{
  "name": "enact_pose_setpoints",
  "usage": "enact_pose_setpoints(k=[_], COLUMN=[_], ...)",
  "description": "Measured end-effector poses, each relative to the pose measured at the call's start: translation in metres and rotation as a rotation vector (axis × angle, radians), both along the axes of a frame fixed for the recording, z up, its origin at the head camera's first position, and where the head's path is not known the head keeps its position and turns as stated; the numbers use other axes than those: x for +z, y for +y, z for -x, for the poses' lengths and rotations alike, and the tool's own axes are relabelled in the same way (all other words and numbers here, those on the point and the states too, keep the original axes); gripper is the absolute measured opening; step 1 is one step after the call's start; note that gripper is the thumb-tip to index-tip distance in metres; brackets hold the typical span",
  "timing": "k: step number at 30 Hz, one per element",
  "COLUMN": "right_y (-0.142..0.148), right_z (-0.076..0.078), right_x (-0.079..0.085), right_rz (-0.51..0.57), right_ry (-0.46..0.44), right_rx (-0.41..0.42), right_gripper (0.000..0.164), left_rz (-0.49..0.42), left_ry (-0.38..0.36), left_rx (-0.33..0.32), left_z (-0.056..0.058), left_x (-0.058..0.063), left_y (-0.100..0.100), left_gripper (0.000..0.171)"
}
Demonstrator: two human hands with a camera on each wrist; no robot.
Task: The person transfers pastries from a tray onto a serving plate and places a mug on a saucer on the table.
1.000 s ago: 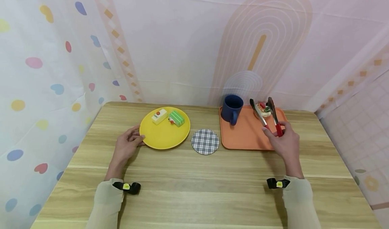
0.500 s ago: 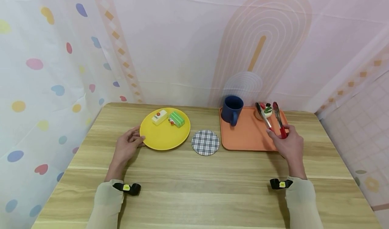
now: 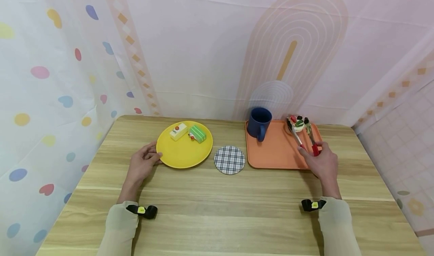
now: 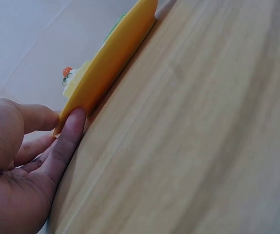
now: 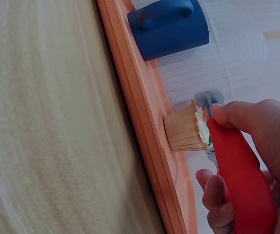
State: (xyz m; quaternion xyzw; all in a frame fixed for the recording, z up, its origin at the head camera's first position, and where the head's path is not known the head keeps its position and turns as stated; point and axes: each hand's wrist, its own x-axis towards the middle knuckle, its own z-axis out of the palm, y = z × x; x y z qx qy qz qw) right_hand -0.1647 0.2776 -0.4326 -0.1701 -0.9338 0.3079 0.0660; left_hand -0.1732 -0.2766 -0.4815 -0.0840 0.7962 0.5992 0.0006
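My left hand grips the near-left rim of a yellow plate, thumb and fingers at its edge. On this plate lie a cream-coloured toy cake slice and a green striped toy cake slice. Red-handled tongs are held in my right hand. Their tips reach over the back right of an orange tray, one on each side of a cupcake topped with cream and fruit. Whether both tips touch the cupcake, I cannot tell.
A dark blue mug stands at the tray's back left, its handle facing forward. Between plate and tray lies a round plaid coaster. Behind the wooden table hangs a patterned cloth.
My right hand has shifted slightly right, and the tongs' tips have come down to the cupcake's sides and drawn a little closer together. My left hand stays at the plate.
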Motion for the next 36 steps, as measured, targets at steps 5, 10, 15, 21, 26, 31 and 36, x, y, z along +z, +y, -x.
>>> enact_pose_setpoints(k=[5,10,15,21,26,31,36], right_y=[0.001,0.003,0.004,0.002,0.0,-0.002,-0.003], right_z=[0.003,0.006,0.01,0.015,0.018,0.02,0.021], right_x=[-0.002,-0.006,-0.011,-0.015,-0.017,-0.018,-0.016], right_rz=[0.002,0.011,0.005,0.012,0.036,0.022,0.01], right_ry=[-0.018,-0.05,-0.053,-0.061,-0.073,-0.056,-0.045], right_rx=[-0.011,-0.015,-0.003,0.006,-0.003,-0.005,0.011], right_gripper=[0.085,0.086,0.085,0.083,0.084,0.082,0.08], left_rz=[0.0,0.001,-0.001,-0.006,-0.01,-0.008,-0.009], left_ry=[0.0,0.004,0.007,0.008,0.01,0.008,0.004], left_rx=[0.0,-0.008,-0.016,-0.016,-0.015,-0.012,-0.008], left_z=[0.0,0.0,0.001,0.001,0.002,0.001,0.001], left_x=[-0.001,-0.002,-0.003,-0.003,-0.003,-0.002,-0.002], left_y=[0.0,-0.001,-0.003,-0.004,-0.003,-0.003,-0.003], left_gripper=[0.058,0.058,0.057,0.057,0.057,0.057,0.057])
